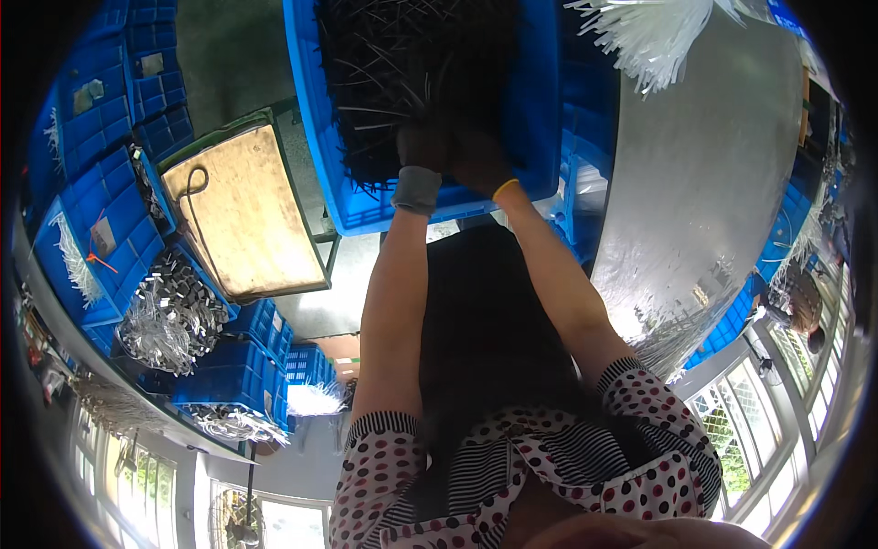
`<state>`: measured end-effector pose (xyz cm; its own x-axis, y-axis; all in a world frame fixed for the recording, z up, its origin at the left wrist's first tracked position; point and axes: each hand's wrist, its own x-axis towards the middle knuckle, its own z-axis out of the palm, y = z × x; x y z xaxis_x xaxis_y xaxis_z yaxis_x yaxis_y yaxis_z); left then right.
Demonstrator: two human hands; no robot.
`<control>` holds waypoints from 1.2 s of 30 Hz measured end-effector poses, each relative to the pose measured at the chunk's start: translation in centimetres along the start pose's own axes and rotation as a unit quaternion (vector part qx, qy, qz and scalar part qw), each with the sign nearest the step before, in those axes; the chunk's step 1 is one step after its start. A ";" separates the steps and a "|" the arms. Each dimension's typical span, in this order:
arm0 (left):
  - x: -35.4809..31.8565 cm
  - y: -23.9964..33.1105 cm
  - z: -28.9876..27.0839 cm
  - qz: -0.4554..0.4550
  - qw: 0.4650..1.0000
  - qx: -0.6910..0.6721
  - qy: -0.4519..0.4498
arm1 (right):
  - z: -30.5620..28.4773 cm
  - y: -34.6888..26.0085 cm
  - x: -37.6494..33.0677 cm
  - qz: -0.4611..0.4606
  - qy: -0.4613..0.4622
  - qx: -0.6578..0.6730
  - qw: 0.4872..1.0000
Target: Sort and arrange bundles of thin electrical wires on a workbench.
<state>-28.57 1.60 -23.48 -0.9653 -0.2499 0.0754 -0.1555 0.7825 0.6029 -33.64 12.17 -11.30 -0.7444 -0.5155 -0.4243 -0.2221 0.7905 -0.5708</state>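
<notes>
Both gloved hands, left hand (422, 146) and right hand (476, 157), sink into black strips (402, 64) filling the far blue crate (320, 137); finger grip cannot be told.

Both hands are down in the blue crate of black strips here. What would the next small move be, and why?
Probably closing both hands on a bundle and lifting it out. The left hand, in a dark glove with a grey cuff, and the right hand, with a yellow band at the wrist, are side by side, sunk among the black strips in the blue crate. The grip itself is hidden.
</notes>
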 end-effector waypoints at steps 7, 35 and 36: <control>1.2 0.6 -2.8 0.000 0.984 -0.083 -0.159 | -3.5 2.5 3.0 0.062 -0.101 0.281 0.952; -2.2 -3.2 -3.6 -0.065 0.986 0.082 -0.126 | -6.5 6.0 14.1 -0.027 0.137 0.468 0.873; -2.1 -3.6 -4.2 -0.071 0.986 0.086 -0.125 | -6.3 5.0 12.9 -0.071 0.102 0.238 0.963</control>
<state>-25.16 -3.06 -22.47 -0.9496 -0.2317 -0.2111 -0.3046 0.8410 0.4472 -48.28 11.59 -15.24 -0.8464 -0.4937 -0.1994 -0.0527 0.4503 -0.8913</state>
